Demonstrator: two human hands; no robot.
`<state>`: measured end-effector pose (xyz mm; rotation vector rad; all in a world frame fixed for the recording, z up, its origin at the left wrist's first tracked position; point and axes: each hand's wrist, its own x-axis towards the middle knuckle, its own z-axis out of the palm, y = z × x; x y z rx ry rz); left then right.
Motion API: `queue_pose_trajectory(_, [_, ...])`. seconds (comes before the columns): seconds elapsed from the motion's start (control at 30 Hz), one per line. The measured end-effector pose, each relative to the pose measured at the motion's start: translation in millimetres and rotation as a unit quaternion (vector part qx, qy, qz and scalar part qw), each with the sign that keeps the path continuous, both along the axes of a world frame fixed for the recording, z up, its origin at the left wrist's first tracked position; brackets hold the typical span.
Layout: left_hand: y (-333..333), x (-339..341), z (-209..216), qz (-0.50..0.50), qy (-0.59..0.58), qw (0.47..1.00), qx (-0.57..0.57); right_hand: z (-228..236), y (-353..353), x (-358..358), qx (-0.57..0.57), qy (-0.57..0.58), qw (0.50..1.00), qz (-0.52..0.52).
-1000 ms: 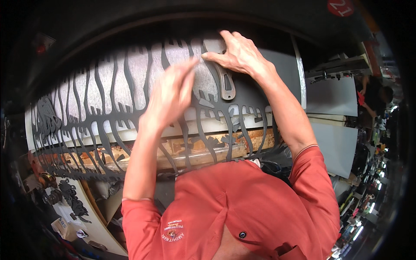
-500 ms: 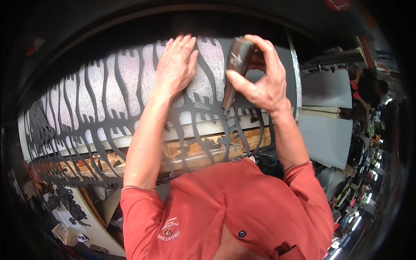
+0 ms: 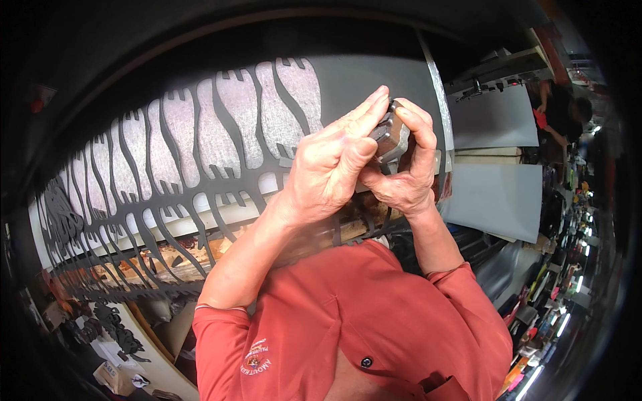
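My right hand (image 3: 408,177) is wrapped around a dark brown cutting die (image 3: 388,138), raised above a dark grey sheet (image 3: 354,77) and tilted end-on. My left hand (image 3: 328,167) meets it from the left, its fingers pressed together along the die and its thumb against the near side. Whatever lies inside the die is hidden by my fingers. Long, curved sole-shaped openings run in rows through the sheet, showing a pale board (image 3: 231,123) beneath. Toward the right, the sheet's surface is uncut.
A dark overhead bar arches across the far side. Grey-white panels (image 3: 495,200) stand at the right, with another person (image 3: 558,110) beyond. Cut-out dark scraps (image 3: 120,327) hang at lower left. Below the sheet's near edge lies a worn brown ledge (image 3: 180,257) with scraps.
My left hand has left the sheet and come right to the die. The die has turned from upright to end-on in my right hand. The sheet appears shifted left in view.
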<state>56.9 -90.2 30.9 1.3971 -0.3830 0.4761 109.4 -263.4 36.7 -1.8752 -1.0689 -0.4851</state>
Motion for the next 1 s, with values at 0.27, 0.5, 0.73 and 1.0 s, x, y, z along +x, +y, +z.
queue_pose_trajectory(0.27, [-9, -6, 2, 0.130, 0.025, 0.991, 0.034, -3, -2, -6, 0.005, -0.005, 1.000, 0.004])
queue_pose_trajectory(0.5, [-9, -13, 1, 0.078, 0.172, 0.961, -0.203, -10, -1, -10, 0.038, -0.035, 0.998, 0.030])
queue_pose_trajectory(0.73, [5, -27, 6, 0.075, 0.141, 0.987, 0.012, -7, -8, -9, 0.014, -0.041, 0.999, 0.014])
queue_pose_trajectory(1.0, [4, -24, -8, 0.104, 0.139, 0.985, 0.000, -6, -6, -11, 0.014, -0.040, 0.999, 0.026])
